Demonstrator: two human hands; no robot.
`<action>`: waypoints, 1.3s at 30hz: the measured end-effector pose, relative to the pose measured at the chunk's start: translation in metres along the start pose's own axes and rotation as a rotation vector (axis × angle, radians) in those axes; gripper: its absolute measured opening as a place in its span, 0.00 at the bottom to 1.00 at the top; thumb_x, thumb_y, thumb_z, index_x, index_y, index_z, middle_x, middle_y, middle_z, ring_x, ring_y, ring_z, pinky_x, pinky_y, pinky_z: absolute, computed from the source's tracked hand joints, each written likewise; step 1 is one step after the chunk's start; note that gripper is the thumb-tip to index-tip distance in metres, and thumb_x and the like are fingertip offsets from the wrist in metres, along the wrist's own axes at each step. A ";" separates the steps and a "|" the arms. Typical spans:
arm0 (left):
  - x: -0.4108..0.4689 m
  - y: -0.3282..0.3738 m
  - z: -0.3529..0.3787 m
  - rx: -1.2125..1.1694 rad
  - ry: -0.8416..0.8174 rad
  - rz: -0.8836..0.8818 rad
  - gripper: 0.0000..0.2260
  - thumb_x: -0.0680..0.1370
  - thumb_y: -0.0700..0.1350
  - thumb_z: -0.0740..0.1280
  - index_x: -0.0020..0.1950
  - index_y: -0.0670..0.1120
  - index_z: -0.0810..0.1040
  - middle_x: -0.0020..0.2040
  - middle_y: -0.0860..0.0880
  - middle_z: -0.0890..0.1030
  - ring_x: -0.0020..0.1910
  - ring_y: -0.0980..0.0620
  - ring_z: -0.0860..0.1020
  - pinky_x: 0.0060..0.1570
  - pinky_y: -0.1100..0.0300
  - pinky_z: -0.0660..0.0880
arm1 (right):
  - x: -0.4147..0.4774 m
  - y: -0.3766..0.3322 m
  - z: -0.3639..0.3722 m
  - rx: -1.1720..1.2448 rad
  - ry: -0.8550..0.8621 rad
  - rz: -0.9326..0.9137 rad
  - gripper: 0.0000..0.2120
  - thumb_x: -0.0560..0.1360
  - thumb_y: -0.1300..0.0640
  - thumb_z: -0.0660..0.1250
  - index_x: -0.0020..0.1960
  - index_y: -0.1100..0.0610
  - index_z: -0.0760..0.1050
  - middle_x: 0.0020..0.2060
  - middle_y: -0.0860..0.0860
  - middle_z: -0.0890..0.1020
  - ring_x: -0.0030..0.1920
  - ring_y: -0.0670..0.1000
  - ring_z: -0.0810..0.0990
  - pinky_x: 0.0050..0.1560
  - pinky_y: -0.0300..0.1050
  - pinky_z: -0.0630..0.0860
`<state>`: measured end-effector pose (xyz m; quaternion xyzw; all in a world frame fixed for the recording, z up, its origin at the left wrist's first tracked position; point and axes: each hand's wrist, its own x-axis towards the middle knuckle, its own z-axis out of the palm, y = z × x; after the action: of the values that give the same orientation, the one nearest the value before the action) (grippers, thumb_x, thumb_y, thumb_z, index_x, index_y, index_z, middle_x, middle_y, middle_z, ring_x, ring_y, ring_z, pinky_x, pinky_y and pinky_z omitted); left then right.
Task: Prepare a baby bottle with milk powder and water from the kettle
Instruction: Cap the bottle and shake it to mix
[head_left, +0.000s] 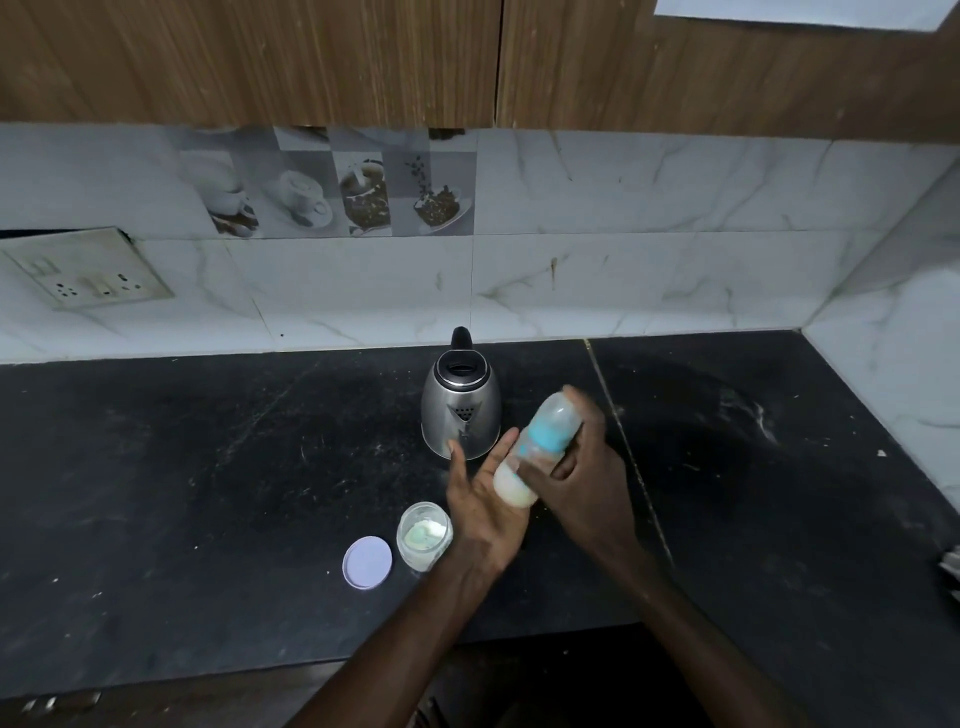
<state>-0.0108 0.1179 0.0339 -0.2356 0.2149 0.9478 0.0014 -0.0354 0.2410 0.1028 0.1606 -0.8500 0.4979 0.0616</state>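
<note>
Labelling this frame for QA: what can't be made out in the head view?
- Baby bottle: motion-blurred; cap seal and fill level unreadable; right hand covers its middle.
- Left hand: open palm at the bottle's base; contact unclear.
- Kettle: lid shut, so water level hidden; handle mostly behind the body.
- Powder jar: contents too small to gauge.
- Object at right edge: cut off, unidentifiable.

A black stone countertop (208, 467) meets a white marble-patterned tiled wall (623, 270). A switch and socket plate (85, 273) sits at left. Wooden cabinets (260, 57) hang above.
</note>
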 end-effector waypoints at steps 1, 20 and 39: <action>0.002 0.001 -0.001 0.016 0.015 0.016 0.40 0.78 0.71 0.61 0.74 0.38 0.74 0.71 0.35 0.79 0.74 0.38 0.75 0.78 0.45 0.67 | 0.006 0.000 -0.003 0.070 0.131 0.029 0.45 0.65 0.33 0.80 0.74 0.25 0.57 0.59 0.37 0.82 0.51 0.45 0.86 0.49 0.45 0.84; 0.003 -0.001 -0.004 0.006 0.014 0.012 0.41 0.77 0.72 0.62 0.74 0.38 0.76 0.71 0.37 0.79 0.75 0.40 0.75 0.79 0.46 0.66 | -0.001 0.001 0.005 0.136 0.272 0.065 0.46 0.67 0.38 0.80 0.76 0.28 0.56 0.60 0.35 0.81 0.55 0.41 0.85 0.53 0.45 0.86; -0.002 0.002 -0.004 -0.029 -0.012 -0.018 0.41 0.77 0.71 0.63 0.75 0.38 0.73 0.74 0.34 0.75 0.76 0.35 0.72 0.77 0.40 0.67 | -0.021 -0.007 0.017 0.097 0.044 0.071 0.49 0.68 0.51 0.82 0.80 0.37 0.58 0.65 0.32 0.77 0.60 0.42 0.83 0.59 0.53 0.84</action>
<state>-0.0074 0.1144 0.0321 -0.2318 0.1991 0.9521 0.0081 -0.0126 0.2280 0.0945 0.1222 -0.8285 0.5438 0.0547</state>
